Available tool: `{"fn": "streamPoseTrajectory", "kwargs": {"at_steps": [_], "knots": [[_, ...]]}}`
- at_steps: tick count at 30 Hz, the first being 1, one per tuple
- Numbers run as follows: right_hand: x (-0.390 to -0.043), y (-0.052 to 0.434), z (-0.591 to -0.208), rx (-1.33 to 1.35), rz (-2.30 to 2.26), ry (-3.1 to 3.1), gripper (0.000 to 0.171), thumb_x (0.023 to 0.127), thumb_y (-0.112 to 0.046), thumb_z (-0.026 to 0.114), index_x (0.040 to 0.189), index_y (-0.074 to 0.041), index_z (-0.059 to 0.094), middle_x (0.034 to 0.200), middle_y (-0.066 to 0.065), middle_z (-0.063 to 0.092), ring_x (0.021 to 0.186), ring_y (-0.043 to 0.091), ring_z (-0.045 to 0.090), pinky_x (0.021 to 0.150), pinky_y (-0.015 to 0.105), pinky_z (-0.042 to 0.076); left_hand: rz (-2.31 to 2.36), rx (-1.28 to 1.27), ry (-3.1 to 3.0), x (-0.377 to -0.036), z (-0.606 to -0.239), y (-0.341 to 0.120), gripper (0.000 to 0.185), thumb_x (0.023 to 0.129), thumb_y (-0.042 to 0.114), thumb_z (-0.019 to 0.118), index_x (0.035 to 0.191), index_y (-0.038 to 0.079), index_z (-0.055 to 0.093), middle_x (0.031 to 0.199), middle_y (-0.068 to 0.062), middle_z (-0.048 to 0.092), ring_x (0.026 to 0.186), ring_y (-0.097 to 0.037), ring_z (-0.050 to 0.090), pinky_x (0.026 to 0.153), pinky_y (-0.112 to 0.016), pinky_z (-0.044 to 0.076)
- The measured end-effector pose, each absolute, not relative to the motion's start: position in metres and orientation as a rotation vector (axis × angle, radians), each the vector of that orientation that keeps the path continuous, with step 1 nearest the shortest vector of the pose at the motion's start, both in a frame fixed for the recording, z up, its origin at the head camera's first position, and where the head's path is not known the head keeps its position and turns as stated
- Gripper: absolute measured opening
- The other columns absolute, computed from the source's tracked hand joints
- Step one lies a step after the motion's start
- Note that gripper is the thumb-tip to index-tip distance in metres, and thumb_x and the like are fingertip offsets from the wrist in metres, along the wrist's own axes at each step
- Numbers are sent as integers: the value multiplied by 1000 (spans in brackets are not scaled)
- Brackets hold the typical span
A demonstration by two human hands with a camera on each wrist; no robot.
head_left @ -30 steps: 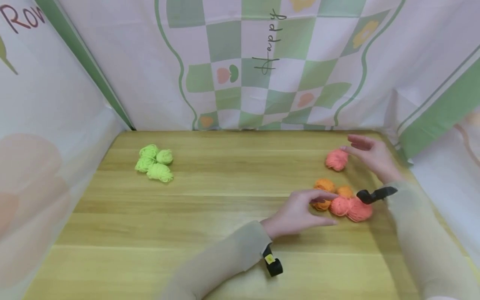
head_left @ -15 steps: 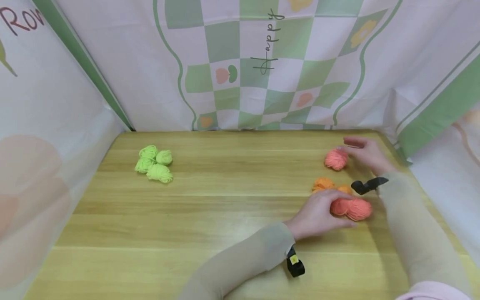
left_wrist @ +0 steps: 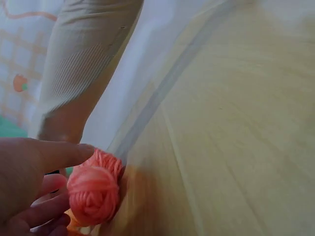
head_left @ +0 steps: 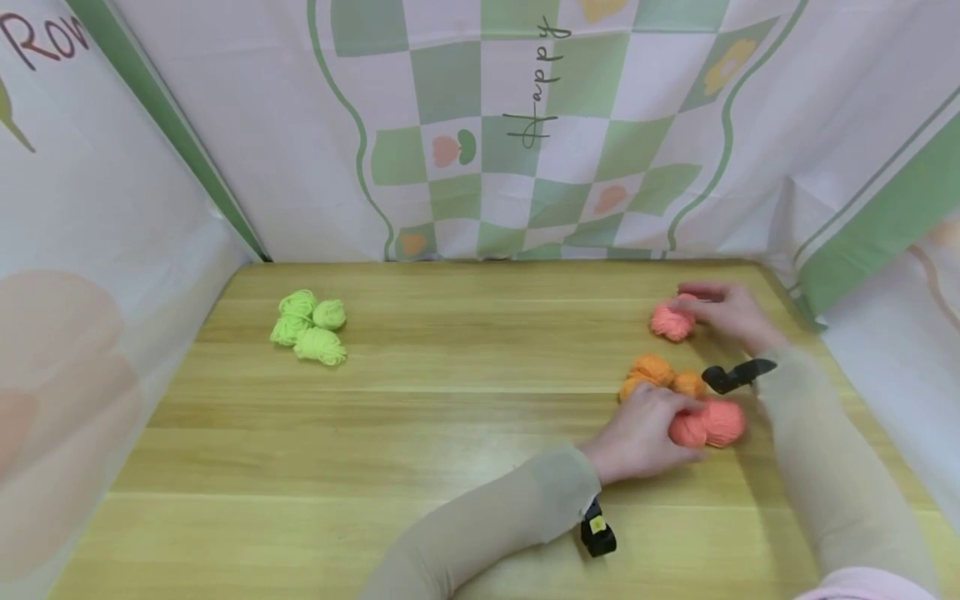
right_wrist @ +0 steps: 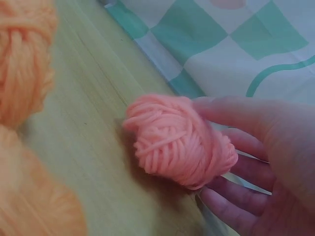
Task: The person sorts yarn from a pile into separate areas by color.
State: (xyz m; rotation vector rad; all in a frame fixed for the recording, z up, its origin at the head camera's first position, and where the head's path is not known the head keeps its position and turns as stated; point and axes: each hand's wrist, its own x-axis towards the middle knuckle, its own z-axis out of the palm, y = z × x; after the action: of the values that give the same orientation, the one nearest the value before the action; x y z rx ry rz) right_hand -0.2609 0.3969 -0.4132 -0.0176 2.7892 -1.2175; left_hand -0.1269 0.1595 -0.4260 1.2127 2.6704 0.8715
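In the head view my left hand [head_left: 637, 437] grips a small coral-pink ball of yarn [head_left: 687, 431] on the wooden table. A second coral ball [head_left: 724, 423] lies against its right side. The left wrist view has the thumb and fingers around the near coral ball [left_wrist: 93, 196]. Farther back, my right hand [head_left: 735, 318] holds another coral ball of yarn [head_left: 669, 323]. Seen from the right wrist, the thumb touches one side of that ball [right_wrist: 179, 142] and the fingers curl behind it. Orange yarn balls [head_left: 651, 371] lie just behind the left hand, which partly covers them.
Several lime-green yarn balls [head_left: 318, 344] are bunched at the left of the table [head_left: 420, 367]. A printed cloth [head_left: 517, 183] hangs along the back edge, with more cloth at both sides. The right forearm [head_left: 817, 467] passes to the right of the coral balls.
My left hand has moved right from beside the orange yarn and closed around a coral ball, which shifts slightly toward me. The right hand's fingers have come in onto the far coral ball.
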Motion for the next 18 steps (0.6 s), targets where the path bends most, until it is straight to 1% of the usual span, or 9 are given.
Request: {"fn": "streamPoseTrajectory", "kwargs": {"at_steps": [3,7,10,13,15,18], "knots": [[-259,395,-412,-11,-1184,2781,72,93,-47,73,144,1,55,137,17,61,95,-11,53,77,9,44,799,1200,2698,-123,-427,160,53,89,45,79,135,22,67,122,16,62,109,4,49,94,-8,30],[-259,393,-410,-6,-1182,2757,73,92,-45,75,145,1,54,140,20,57,96,-10,53,77,10,45,763,1126,2706,-118,-430,160,52,89,46,78,135,23,67,117,15,57,104,5,45,84,-6,34],[-260,392,-411,-6,-1182,2749,72,92,-42,76,145,1,53,142,21,56,96,-11,52,77,11,46,813,1051,2695,-117,-433,162,57,85,48,82,134,23,66,119,16,56,107,5,46,85,-6,36],[-259,392,-411,-1,-1174,2748,74,91,-44,77,145,0,54,142,20,57,98,-9,52,77,11,47,879,1013,2696,-119,-437,164,56,82,47,85,128,22,66,117,17,60,104,6,51,86,-6,38],[-260,392,-411,2,-1175,2749,74,90,-45,78,145,-1,54,141,20,57,98,-8,52,76,12,47,905,1006,2705,-121,-439,166,51,84,46,84,125,22,66,114,17,63,100,7,53,83,-6,39],[-260,393,-412,-4,-1176,2745,75,90,-46,77,145,-1,54,143,22,55,99,-8,51,77,11,47,927,1013,2712,-123,-439,167,42,89,41,80,124,21,68,111,17,66,95,7,56,79,-5,41]]}}
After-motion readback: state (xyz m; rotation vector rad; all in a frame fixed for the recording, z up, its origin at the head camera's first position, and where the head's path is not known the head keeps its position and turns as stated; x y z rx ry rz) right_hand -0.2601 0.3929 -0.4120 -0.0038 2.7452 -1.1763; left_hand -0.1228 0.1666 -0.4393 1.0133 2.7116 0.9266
